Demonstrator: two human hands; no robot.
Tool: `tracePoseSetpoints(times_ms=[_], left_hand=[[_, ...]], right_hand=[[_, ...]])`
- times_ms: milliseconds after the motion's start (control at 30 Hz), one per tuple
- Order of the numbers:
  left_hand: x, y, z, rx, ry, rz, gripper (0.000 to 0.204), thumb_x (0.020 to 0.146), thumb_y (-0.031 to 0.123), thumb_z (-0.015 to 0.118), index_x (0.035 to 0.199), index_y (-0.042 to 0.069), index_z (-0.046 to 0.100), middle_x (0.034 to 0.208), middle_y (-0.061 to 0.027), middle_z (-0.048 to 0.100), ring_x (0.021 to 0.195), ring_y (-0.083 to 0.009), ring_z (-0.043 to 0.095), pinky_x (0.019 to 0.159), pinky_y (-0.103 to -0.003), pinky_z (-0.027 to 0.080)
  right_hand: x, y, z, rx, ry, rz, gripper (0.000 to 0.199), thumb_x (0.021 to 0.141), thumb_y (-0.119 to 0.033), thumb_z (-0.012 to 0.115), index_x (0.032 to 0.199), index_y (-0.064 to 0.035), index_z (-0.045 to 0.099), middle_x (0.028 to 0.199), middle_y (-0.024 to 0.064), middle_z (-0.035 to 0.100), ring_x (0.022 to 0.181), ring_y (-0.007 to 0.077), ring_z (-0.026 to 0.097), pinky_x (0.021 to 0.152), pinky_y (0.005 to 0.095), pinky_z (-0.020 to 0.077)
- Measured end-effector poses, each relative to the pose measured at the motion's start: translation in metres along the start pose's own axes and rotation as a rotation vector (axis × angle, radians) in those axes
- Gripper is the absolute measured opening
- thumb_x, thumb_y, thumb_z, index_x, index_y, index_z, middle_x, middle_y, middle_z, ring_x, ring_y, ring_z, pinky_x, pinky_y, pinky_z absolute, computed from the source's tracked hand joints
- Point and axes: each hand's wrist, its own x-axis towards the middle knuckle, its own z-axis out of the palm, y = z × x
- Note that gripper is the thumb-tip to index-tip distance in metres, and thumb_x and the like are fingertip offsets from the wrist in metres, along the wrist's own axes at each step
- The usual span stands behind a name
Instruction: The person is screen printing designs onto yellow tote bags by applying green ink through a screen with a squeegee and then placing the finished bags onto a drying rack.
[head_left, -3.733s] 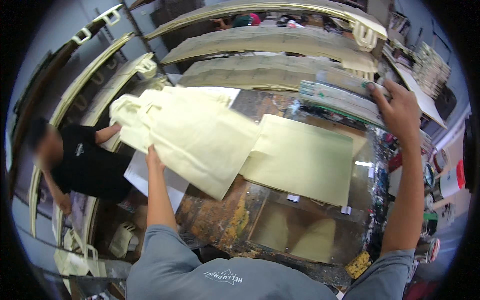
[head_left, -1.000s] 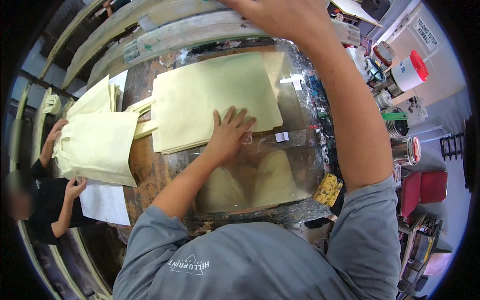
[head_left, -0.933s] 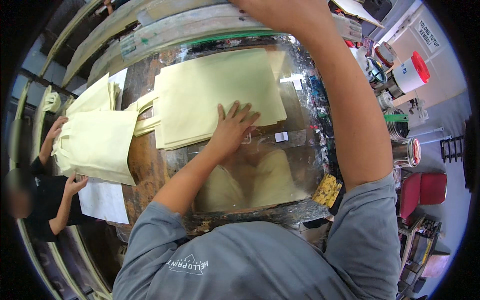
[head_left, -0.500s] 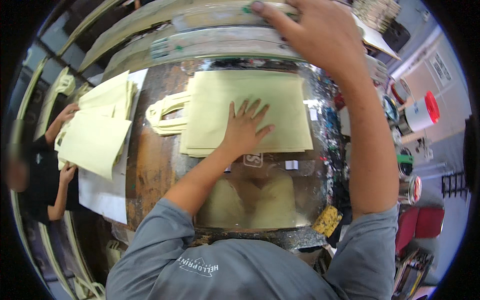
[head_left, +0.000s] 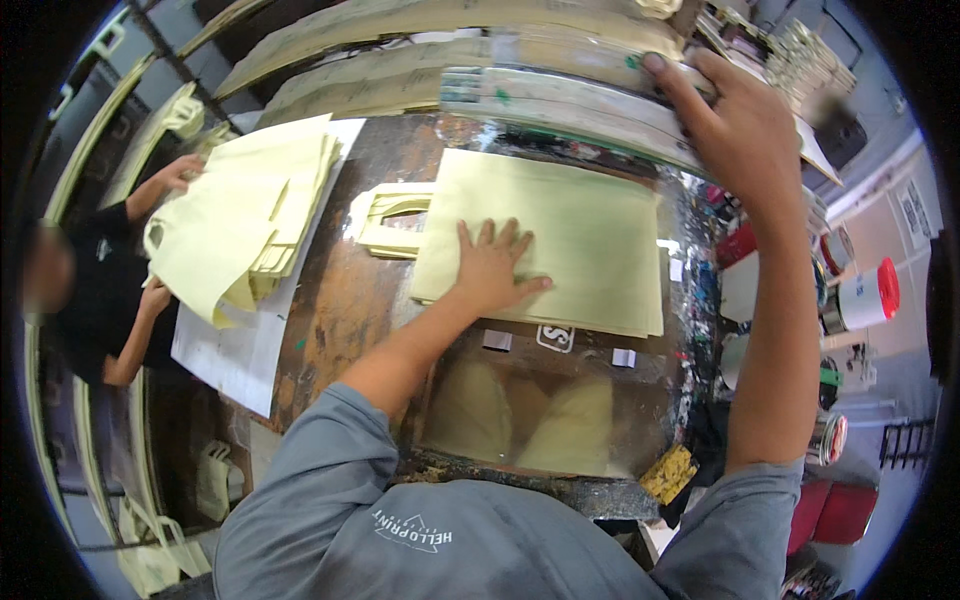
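Note:
My left hand (head_left: 492,268) lies flat with fingers spread on the top bag of a pale yellow fabric bag stack (head_left: 560,225), near its left front part. The bag handles (head_left: 393,222) stick out to the left on the table. My right hand (head_left: 745,125) is wrapped round the near right end of a raised frame (head_left: 575,105), which looks like a printing screen with a pale, paint-marked edge. The frame stands along the far side of the stack. Its inner face is hidden.
At the left, a co-worker's hands (head_left: 160,298) handle another pile of yellow bags (head_left: 240,205) on a white board (head_left: 235,350). A yellow sponge (head_left: 668,474) sits at the table's near right corner. Paint tubs (head_left: 860,295) stand at the right. Bag-laden racks (head_left: 370,75) rise behind.
The view has turned, so the table appears further right. My left hand has shifted leftward over the top bag. My right hand keeps hold of the frame. The co-worker's top bag has moved.

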Motion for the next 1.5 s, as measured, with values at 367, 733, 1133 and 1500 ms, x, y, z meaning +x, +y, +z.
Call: tracePoseSetpoints(times_ms=[367, 733, 1133, 1500], left_hand=[[0.205, -0.054, 0.014, -0.146, -0.108, 0.306, 0.134, 0.067, 0.085, 0.078, 0.169, 0.011, 0.03, 0.17, -0.0194, 0.035, 0.157, -0.0406, 0.032, 0.128, -0.062, 0.024], [0.21, 0.007, 0.022, 0.005, -0.278, 0.199, 0.139, 0.059, 0.084, 0.084, 0.168, 0.014, 0.034, 0.175, -0.019, 0.022, 0.159, -0.047, 0.022, 0.129, -0.062, 0.021], [0.207, 0.02, 0.028, -0.084, -0.231, 0.312, 0.14, 0.058, 0.081, 0.086, 0.168, 0.013, 0.032, 0.175, -0.0195, 0.023, 0.161, -0.0428, 0.021, 0.13, -0.058, 0.022], [0.005, 0.092, -0.021, -0.187, -0.195, 0.812, 0.073, 0.089, 0.047, 0.077, 0.15, 0.013, 0.057, 0.151, -0.0139, 0.057, 0.144, -0.0363, 0.05, 0.124, -0.053, 0.035]], right_hand=[[0.018, -0.01, -0.017, -0.076, -0.243, 0.052, 0.076, 0.104, -0.079, 0.037, 0.073, -0.0132, 0.058, 0.069, -0.0002, 0.052, 0.064, 0.0147, 0.047, 0.059, 0.034, 0.0381], [0.014, -0.006, -0.033, 0.056, -0.253, -0.009, 0.07, 0.11, -0.064, 0.038, 0.079, -0.005, 0.061, 0.069, 0.0026, 0.053, 0.061, 0.017, 0.046, 0.06, 0.0352, 0.043], [-0.003, -0.009, -0.017, 0.028, -0.128, -0.08, 0.068, 0.111, -0.065, 0.037, 0.079, -0.0083, 0.059, 0.069, -0.0008, 0.051, 0.061, 0.0106, 0.043, 0.05, 0.028, 0.0364], [0.008, -0.015, -0.015, 0.175, -0.337, -0.059, 0.067, 0.111, -0.064, 0.038, 0.073, -0.0119, 0.057, 0.064, -0.0021, 0.05, 0.054, 0.0087, 0.041, 0.044, 0.0271, 0.0335]])
